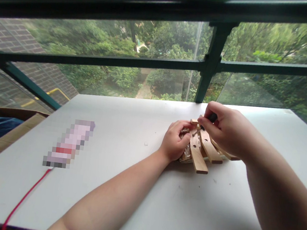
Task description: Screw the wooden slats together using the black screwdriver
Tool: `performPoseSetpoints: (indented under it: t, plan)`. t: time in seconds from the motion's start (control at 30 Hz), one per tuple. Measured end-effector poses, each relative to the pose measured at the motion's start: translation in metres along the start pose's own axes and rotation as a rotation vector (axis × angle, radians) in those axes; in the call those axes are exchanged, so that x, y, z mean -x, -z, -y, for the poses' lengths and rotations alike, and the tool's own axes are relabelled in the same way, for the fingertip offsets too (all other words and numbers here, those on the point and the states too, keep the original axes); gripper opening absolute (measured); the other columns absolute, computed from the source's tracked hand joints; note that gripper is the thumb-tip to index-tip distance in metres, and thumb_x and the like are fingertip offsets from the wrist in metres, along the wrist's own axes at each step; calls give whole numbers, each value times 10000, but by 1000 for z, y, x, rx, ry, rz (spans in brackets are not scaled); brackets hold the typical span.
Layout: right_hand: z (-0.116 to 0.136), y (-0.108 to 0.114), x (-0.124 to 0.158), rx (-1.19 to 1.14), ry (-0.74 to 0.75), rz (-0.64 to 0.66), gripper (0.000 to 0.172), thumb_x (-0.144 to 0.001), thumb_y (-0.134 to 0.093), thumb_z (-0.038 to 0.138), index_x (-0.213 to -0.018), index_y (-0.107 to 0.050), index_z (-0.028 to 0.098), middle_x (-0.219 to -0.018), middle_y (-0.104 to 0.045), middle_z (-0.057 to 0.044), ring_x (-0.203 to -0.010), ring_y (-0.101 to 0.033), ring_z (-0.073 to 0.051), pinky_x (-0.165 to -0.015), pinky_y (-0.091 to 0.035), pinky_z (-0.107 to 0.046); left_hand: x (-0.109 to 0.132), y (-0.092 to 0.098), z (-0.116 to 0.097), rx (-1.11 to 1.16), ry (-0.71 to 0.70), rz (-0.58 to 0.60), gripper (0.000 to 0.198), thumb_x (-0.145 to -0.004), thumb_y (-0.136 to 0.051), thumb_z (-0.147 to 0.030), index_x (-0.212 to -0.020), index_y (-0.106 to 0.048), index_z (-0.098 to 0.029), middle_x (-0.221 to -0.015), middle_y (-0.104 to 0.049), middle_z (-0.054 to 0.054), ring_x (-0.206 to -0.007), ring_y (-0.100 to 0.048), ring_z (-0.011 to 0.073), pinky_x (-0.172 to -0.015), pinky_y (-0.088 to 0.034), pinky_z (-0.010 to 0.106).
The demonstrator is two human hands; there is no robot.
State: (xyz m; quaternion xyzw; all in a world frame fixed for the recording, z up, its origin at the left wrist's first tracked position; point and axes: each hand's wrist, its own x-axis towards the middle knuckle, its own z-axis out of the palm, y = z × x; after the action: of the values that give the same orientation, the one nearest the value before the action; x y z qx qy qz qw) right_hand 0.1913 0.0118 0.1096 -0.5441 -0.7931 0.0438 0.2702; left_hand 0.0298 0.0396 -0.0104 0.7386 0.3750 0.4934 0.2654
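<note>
A small assembly of pale wooden slats (199, 161) lies on the white table, with dark screw heads or holes along the slats. My left hand (175, 140) grips its left side, fingers curled over the edge next to some crinkled clear plastic (186, 151). Above the slats, my right hand (222, 123) is closed around what looks like a screwdriver (213, 117) with a black handle. Its thin metal shaft slants down to the nearest slat; whether the tip sits in a screw I cannot tell. My fingers hide part of the assembly's far end.
A blurred-out flat object (73, 142) with a red cable (25, 198) lies on the left of the white table (122, 186). Tiny crumbs dot the tabletop. Beyond the left edge stands a cardboard box (26, 125) with blue cloth. Green-framed windows (210, 62) border the far side.
</note>
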Motion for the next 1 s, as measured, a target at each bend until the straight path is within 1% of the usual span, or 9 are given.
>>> performPoseSetpoints:
  t: [0.13, 0.27, 0.43, 0.53, 0.73, 1.0]
  plan:
    - [1, 1, 3, -31, 4, 35, 97, -793, -551, 252, -833, -464, 244, -602, -510, 39, -525, -408, -125, -497, -284, -257, 0, 1, -1, -9, -5, 2, 226, -841, -527, -157, -1047, -608, -202, -1173, -635, 59, -1121, -561, 231, -1032, -416, 373]
    - [2, 0, 4, -91, 35, 55, 180, -751, -528, 163, -905, -475, 240, -708, -584, 16, -578, -475, -130, -520, -317, -247, 0, 2, -2, -12, -13, 2, 224, -843, -518, -160, -1044, -609, -205, -1169, -637, 53, -1121, -564, 223, -1035, -414, 367]
    - [6, -3, 5, -143, 73, 77, 205, -777, -490, 138, -956, -462, 236, -824, -635, -18, -674, -551, -154, -588, -368, -256, -1, 2, -3, -29, -2, 2, 273, -838, -514, -161, -1092, -601, -210, -1180, -637, 51, -1132, -563, 222, -1041, -416, 367]
    - [7, -3, 5, -121, 77, 81, 192, -803, -481, 151, -976, -460, 231, -832, -639, -31, -692, -568, -167, -610, -376, -266, -1, 1, -2, -32, -1, 2, 299, -843, -515, -171, -1127, -600, -210, -1191, -636, 56, -1145, -559, 227, -1050, -411, 373]
    - [2, -2, 4, -93, 41, 84, 173, -821, -506, 199, -986, -472, 236, -805, -638, -26, -687, -565, -173, -601, -373, -268, 0, 1, -1, -21, 0, 5, 284, -843, -520, -167, -1112, -602, -207, -1190, -636, 58, -1137, -562, 227, -1046, -415, 375]
    - [1, 0, -1, -39, 1, 77, 95, -814, -581, 309, -864, -552, 234, -675, -596, 8, -596, -502, -148, -549, -334, -265, 0, 1, -2, -12, 5, 6, 243, -844, -528, -165, -1072, -605, -203, -1163, -640, 62, -1121, -567, 227, -1038, -423, 376]
